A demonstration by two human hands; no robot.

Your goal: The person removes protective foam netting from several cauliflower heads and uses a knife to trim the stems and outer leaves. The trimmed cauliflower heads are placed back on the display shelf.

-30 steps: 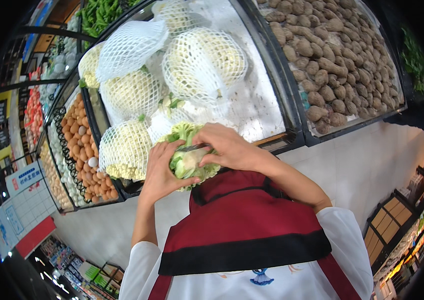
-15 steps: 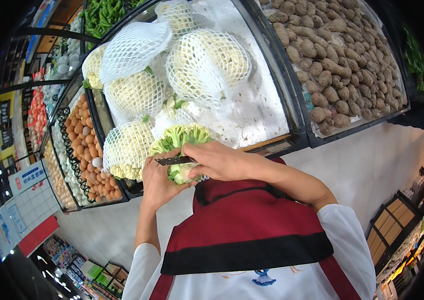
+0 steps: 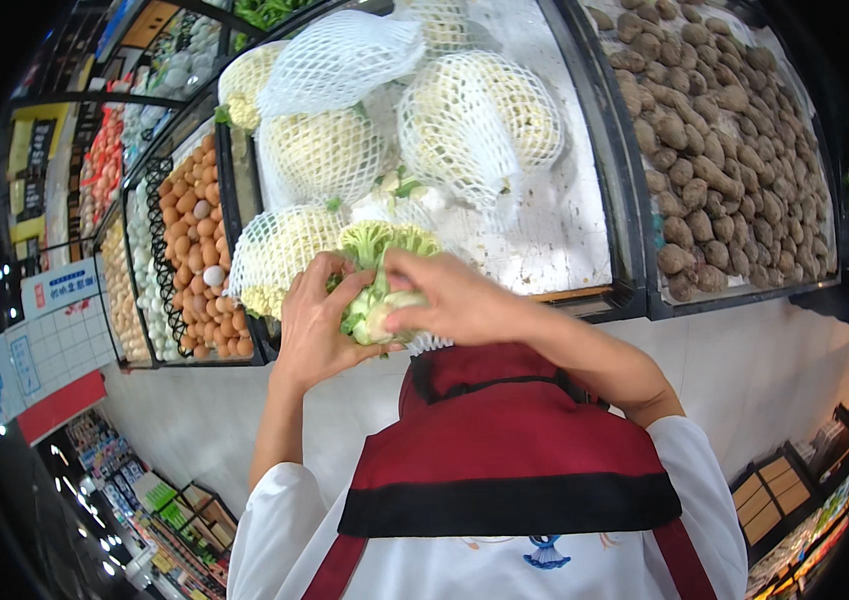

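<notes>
A trimmed cauliflower [image 3: 377,298] with pale green stalks and leaf bits is held just in front of the display bin. My left hand [image 3: 317,322] grips it from the left, fingers curled over its top and thumb beneath. On the other side my right hand [image 3: 460,300] is closed, its fingertips and thumb against the cauliflower's stalk. The small knife seen in that hand a moment before is hidden now behind the fingers. Close behind lie several cauliflowers in white foam netting [image 3: 290,250], the nearest one just beyond my left hand.
The white-lined bin [image 3: 555,220] has a black rim and loose scraps on its base. Right of it, a bin holds brown taro-like tubers [image 3: 735,150]. Brown eggs [image 3: 195,240] fill a compartment at left. My red apron [image 3: 505,430] is close below my hands.
The view has shifted, so the bins sit farther right. My right hand has turned over the cauliflower, and the knife blade that lay across it has gone out of sight.
</notes>
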